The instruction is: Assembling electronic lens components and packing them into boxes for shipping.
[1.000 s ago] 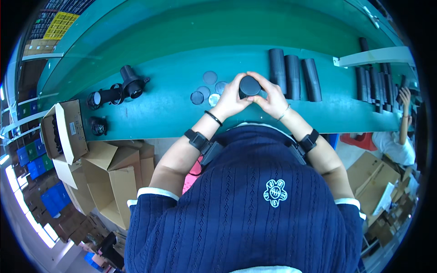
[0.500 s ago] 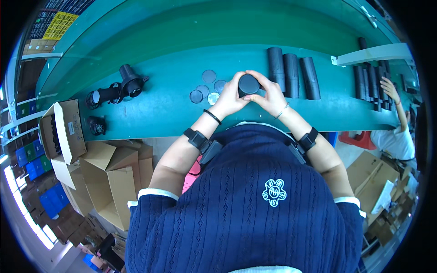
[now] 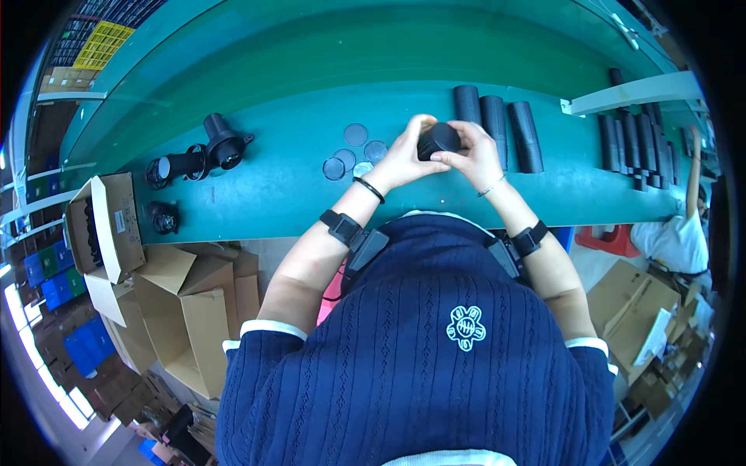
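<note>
Above the green bench, a black cylinder [image 3: 440, 140] with a flat round end is held between both my hands. My left hand [image 3: 406, 158] wraps its left side, thumb and fingers curled against it. On the other side my right hand [image 3: 479, 159] grips the cylinder with bent fingers and thumb. It leans a little, so part of its ribbed side shows; its lower end is hidden. Just left of my hands lie several thin round discs [image 3: 356, 134], dark and clear. Three black ribbed tubes [image 3: 525, 136] lie behind my right hand, one partly covered by it.
Black lamp-like assemblies [image 3: 224, 147] stand on the bench [image 3: 272, 198] at left, beside an open carton [image 3: 118, 225]. More black tubes [image 3: 641, 144] lie at right under a white bracket [image 3: 637, 92], near another person's arm [image 3: 694, 175]. Cardboard boxes [image 3: 186, 326] sit below the bench's left edge.
The cylinder has shifted slightly right and tilted, showing its side, and my hands have turned with it. At right, the other person's hand has moved away from the tubes.
</note>
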Tool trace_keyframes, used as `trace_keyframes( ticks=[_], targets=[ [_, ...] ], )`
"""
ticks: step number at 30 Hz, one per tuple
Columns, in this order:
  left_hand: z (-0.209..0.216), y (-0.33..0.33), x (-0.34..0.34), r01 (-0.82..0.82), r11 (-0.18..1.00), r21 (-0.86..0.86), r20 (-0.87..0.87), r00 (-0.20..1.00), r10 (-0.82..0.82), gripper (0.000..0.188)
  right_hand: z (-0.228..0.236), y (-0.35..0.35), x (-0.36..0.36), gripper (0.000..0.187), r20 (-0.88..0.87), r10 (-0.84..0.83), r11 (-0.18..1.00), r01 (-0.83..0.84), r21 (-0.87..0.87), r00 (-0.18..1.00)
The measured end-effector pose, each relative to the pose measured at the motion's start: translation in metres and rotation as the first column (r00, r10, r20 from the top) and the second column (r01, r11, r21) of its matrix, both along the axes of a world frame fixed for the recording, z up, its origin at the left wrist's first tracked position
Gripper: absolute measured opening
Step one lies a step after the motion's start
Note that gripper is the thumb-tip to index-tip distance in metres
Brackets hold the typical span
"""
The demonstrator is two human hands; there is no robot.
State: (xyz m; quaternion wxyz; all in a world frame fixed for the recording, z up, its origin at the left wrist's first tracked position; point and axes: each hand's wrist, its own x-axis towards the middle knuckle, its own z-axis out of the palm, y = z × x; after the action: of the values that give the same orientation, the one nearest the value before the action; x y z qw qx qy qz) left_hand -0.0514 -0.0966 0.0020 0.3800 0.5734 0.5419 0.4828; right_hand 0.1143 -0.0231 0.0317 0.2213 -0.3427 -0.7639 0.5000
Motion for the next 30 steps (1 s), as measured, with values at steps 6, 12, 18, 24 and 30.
trace_keyframes(
  ticks=[6, 12, 18, 24, 30],
  targets=[
    [-0.004, -0.001, 0.001, 0.049, 0.997, -0.056, 0.002, 0.999, -0.049, 0.064, 0.002, -0.005, 0.011, 0.063, -0.065, 0.021, 0.984, -0.032, -0.177, 0.998],
    [0.007, -0.005, 0.004, 0.034, 0.999, 0.011, -0.131, 0.991, -0.032, 0.065, 0.001, -0.008, 0.011, 0.060, -0.030, 0.059, 0.996, -0.057, 0.075, 0.998],
    [0.013, -0.017, 0.001, 0.036, 0.999, -0.028, -0.148, 0.988, -0.040, 0.070, 0.004, -0.013, -0.002, 0.068, -0.089, 0.097, 0.994, -0.091, 0.065, 0.991],
    [0.014, -0.028, -0.008, 0.016, 0.994, -0.107, -0.145, 0.989, -0.032, 0.069, 0.007, -0.015, -0.012, 0.070, -0.043, 0.185, 0.982, -0.183, 0.047, 0.982],
    [0.025, -0.029, -0.003, -0.094, 0.985, -0.148, -0.102, 0.992, 0.079, 0.054, 0.018, -0.016, -0.020, 0.065, 0.084, 0.146, 0.976, -0.158, 0.151, 0.986]
  ],
)
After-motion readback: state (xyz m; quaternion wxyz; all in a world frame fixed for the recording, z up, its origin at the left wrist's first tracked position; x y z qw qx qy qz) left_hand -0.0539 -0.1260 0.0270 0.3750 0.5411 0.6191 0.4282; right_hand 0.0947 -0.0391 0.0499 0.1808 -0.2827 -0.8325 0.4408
